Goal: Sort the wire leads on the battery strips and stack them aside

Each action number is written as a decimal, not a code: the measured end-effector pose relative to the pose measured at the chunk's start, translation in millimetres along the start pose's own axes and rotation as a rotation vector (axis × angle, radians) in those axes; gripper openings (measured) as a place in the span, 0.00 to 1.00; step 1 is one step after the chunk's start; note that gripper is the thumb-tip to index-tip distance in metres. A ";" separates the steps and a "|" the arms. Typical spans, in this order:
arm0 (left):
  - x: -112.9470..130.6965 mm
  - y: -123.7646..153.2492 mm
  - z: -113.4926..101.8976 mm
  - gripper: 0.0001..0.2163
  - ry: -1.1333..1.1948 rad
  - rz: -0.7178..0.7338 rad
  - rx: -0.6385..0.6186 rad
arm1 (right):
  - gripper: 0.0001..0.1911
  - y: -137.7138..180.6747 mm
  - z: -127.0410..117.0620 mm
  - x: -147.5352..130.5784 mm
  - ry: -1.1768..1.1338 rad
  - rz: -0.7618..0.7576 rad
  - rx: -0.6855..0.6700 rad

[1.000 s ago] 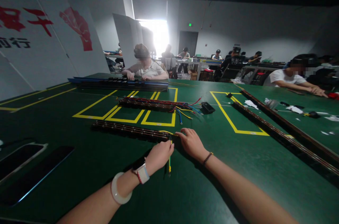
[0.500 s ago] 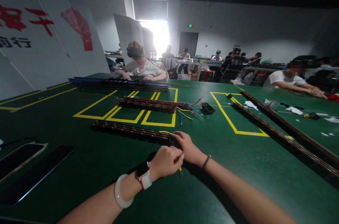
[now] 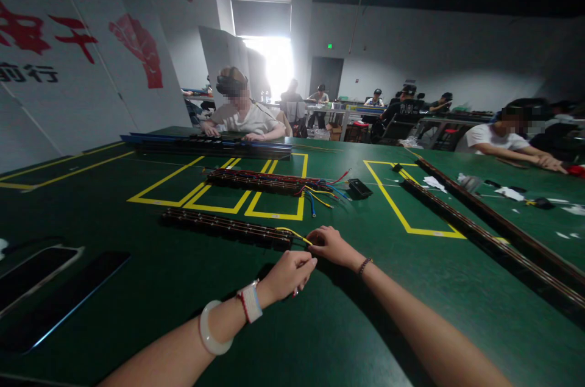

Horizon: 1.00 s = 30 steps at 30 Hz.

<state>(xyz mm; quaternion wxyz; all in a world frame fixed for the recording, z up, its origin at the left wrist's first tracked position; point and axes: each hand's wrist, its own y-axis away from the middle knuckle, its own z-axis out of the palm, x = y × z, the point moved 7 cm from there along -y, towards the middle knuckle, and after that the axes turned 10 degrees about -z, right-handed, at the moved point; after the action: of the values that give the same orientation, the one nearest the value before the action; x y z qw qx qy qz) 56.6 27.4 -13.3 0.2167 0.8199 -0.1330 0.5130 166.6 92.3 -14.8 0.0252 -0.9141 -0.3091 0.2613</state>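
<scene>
Two bare forearms reach in over a green tabletop (image 3: 388, 320), hands close together near the middle. The right hand (image 3: 333, 248), a beaded bracelet (image 3: 364, 266) at its wrist, pinches a yellow wire (image 3: 293, 232) between thumb and fingertips; the wire runs leftward to the near right end of a short dark rail (image 3: 223, 227) lined with thin coppery strips, lying flat and slightly aslant on the table. The left hand (image 3: 289, 274), with a watch band (image 3: 250, 303) and a pale bangle (image 3: 212, 327) on its wrist, sits just below, its fingers curled in; a small reddish, shiny bit shows under them, but whether they grip it cannot be told. Beyond lies a wired rail bundle (image 3: 256, 180) with loose red, blue and yellow leads (image 3: 320, 198) fanning toward a small black box (image 3: 359, 188). A seated co-worker (image 3: 247, 116) is across the table. As for risks, a hard tug on the wire could strain its joint or drag the rail askew, since neither hand steadies it. A loose pinch might let the wire spring away, and with the hands so near, fingers could snag or bend it.
</scene>
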 end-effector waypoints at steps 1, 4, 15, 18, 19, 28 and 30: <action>-2.4 -1.3 0.5 0.17 0.065 -0.027 -0.020 | 0.11 -0.5 0.5 1.2 -0.016 0.007 -0.015; -8.8 -5.3 3.2 0.17 0.240 -0.091 -0.085 | 0.10 -0.9 2.0 3.1 -0.033 0.019 -0.038; -19.6 -9.1 17.0 0.16 0.630 -0.240 -0.334 | 0.10 2.6 1.4 -11.7 -0.107 -0.042 -0.045; -23.3 -11.3 17.4 0.16 0.759 -0.292 -0.338 | 0.11 5.1 -11.4 -27.3 0.121 -0.056 -0.024; -24.1 -12.2 17.3 0.17 0.804 -0.303 -0.336 | 0.11 6.1 -14.7 -33.3 0.201 -0.060 -0.030; -33.0 -20.8 7.6 0.12 1.029 -0.343 -0.129 | 0.10 15.4 1.7 -86.8 0.661 -0.332 -0.114; -35.0 -21.3 4.9 0.11 1.076 -0.352 -0.068 | 0.09 17.9 8.4 -93.4 0.688 -0.384 -0.123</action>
<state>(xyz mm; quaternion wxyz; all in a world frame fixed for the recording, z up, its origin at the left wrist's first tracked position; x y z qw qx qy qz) 54.6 43.5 -51.3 0.3627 0.4452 0.1184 0.8101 109.6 22.9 17.4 0.1207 -0.8736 -0.4630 -0.0887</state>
